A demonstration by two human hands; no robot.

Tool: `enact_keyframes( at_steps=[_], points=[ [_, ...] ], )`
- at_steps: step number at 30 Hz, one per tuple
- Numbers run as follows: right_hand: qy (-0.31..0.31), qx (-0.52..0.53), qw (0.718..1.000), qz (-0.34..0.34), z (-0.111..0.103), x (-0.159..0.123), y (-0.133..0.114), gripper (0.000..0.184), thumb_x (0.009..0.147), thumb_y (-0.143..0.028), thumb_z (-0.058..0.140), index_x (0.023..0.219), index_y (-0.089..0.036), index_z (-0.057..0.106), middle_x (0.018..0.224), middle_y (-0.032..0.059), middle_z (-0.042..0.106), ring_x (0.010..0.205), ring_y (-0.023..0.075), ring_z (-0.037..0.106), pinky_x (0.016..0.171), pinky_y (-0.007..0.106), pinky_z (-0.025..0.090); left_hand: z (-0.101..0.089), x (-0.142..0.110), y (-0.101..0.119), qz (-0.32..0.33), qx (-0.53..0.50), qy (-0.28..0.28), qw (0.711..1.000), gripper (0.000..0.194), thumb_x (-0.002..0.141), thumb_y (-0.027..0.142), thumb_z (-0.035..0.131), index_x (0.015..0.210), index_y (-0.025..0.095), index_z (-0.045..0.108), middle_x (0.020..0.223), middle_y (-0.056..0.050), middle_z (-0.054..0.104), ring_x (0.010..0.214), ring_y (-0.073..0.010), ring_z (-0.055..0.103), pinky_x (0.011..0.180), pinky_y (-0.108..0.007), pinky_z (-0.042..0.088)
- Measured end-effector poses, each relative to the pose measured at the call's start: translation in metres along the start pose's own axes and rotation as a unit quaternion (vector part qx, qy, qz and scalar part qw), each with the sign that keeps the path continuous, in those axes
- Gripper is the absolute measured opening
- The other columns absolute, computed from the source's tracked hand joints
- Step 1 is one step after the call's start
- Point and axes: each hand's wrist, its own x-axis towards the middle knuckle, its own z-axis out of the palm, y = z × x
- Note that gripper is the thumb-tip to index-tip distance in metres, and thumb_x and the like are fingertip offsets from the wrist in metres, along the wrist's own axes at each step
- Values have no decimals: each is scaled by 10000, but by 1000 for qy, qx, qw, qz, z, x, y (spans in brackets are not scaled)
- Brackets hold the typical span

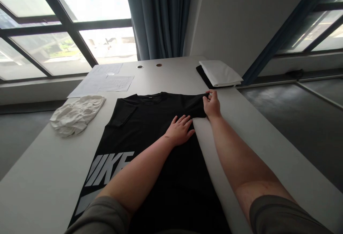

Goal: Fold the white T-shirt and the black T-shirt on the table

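Observation:
A black T-shirt (150,119) with large white letters lies spread along a long white table (34,176), its collar at the far end. My left hand (180,130) rests flat on the shirt near its right side, fingers stretched out. Just beyond it, my right hand (212,104) is closed in a pinch on the shirt's right sleeve edge.
A crumpled white garment (76,114) lies at the table's left edge. Sheets of paper (107,80) sit at the far left. A folded white cloth (221,73) lies on a dark one at the far right. Windows and a blue curtain (160,15) stand behind the table.

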Motion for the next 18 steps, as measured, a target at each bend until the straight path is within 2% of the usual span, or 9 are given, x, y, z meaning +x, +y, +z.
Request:
enact_keyframes(
  at_steps=[4, 7, 10, 12, 18],
  points=[
    [-110, -6, 993, -48, -7, -2, -8, 263, 906, -331, 539, 1035, -223, 741, 1057, 73, 773, 987, 252, 700, 969, 408, 531, -2, -1, -1, 16, -2, -6, 1000, 589, 1087, 520, 316, 1578, 216, 435, 1689, -61, 359, 1581, -239, 279, 1298, -544, 187],
    [-174, -35, 983, -41, -7, -2, -16, 407, 876, -316, 595, 1243, -207, 732, 1254, 93, 751, 1166, 292, 683, 1059, 454, 515, -4, -2, 0, 18, 7, -13, 1000, 589, 1087, 517, 320, 1586, 222, 424, 1694, -66, 347, 1582, -243, 276, 1297, -543, 187],
    [-193, -51, 979, -37, -6, -3, -32, 625, 844, -267, 626, 1463, -190, 606, 1419, 101, 670, 1297, 304, 629, 1127, 458, 487, -4, -2, -1, 28, 11, -18, 999, 593, 1086, 518, 325, 1593, 222, 411, 1703, -75, 323, 1588, -252, 263, 1297, -546, 178],
    [-202, -43, 977, -51, -7, -3, -46, 693, 834, -229, 615, 1522, -180, 550, 1465, 95, 636, 1333, 296, 609, 1156, 443, 473, -2, -3, -1, 40, 14, -21, 999, 596, 1086, 514, 332, 1599, 218, 401, 1706, -87, 313, 1590, -257, 257, 1296, -546, 173],
    [-231, -30, 966, -112, -5, -8, -81, 649, 883, -234, 576, 1531, -206, 550, 1479, 63, 626, 1359, 283, 594, 1181, 443, 456, -3, -5, 2, 74, 23, -23, 997, 582, 1085, 487, 344, 1598, 216, 402, 1689, -103, 352, 1574, -259, 299, 1284, -528, 209]
  ],
)
